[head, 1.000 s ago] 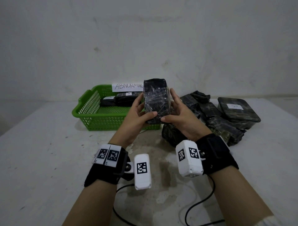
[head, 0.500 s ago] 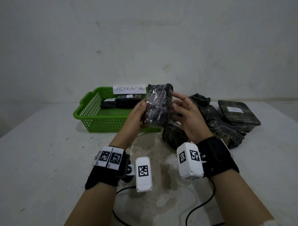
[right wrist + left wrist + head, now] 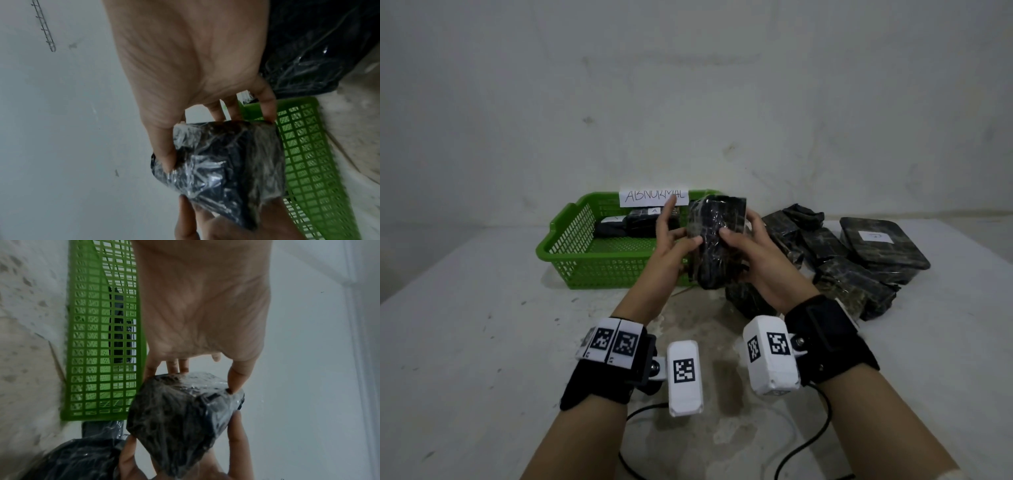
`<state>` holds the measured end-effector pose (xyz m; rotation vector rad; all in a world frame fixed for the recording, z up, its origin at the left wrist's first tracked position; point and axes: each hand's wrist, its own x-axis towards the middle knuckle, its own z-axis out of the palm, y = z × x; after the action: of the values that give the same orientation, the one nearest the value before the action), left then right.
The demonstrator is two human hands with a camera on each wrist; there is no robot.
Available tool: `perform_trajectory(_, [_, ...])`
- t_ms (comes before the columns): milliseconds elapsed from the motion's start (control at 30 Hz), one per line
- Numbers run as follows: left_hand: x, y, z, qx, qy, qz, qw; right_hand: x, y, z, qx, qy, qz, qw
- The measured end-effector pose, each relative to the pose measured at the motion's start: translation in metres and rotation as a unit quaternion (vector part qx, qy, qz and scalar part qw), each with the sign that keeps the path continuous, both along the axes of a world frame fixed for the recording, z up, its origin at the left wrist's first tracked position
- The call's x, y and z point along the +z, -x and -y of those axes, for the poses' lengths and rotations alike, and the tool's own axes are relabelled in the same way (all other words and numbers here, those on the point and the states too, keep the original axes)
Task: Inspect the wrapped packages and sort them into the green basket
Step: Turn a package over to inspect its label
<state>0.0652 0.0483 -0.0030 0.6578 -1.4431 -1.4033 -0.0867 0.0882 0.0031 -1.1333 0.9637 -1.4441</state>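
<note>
Both hands grasp wrapped pkg [image 3: 714,236] upright, L hand [image 3: 674,240] & R hand [image 3: 753,246] on opposite sides, near green basket [image 3: 571,246].

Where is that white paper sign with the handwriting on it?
In the head view, the paper sign sits on the far rim of the green basket, left of centre, just behind the left hand.

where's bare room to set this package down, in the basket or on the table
Inside the green basket, the near mesh floor in front of the two packages at its back is bare. Table left of the basket is bare too. Right of the held package, the pile crowds the surface.
</note>
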Motion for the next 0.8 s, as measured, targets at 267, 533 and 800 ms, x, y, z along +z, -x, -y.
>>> perform_trajectory(267, [0.021, 0.007, -0.005, 0.004, -0.012, -0.009, 1.000, 0.017, -0.007, 0.003, -0.043, 0.041, -0.033, 0.998])
perform_trajectory(533, [0.034, 0.015, -0.014, 0.015, -0.024, 0.006, 1.000, 0.023, -0.027, 0.004, -0.137, 0.080, -0.060, 0.985])
perform_trajectory(800, [0.037, 0.011, -0.017, 0.016, -0.028, -0.029, 0.999, 0.022, -0.020, -0.003, -0.052, 0.066, -0.067, 0.994])
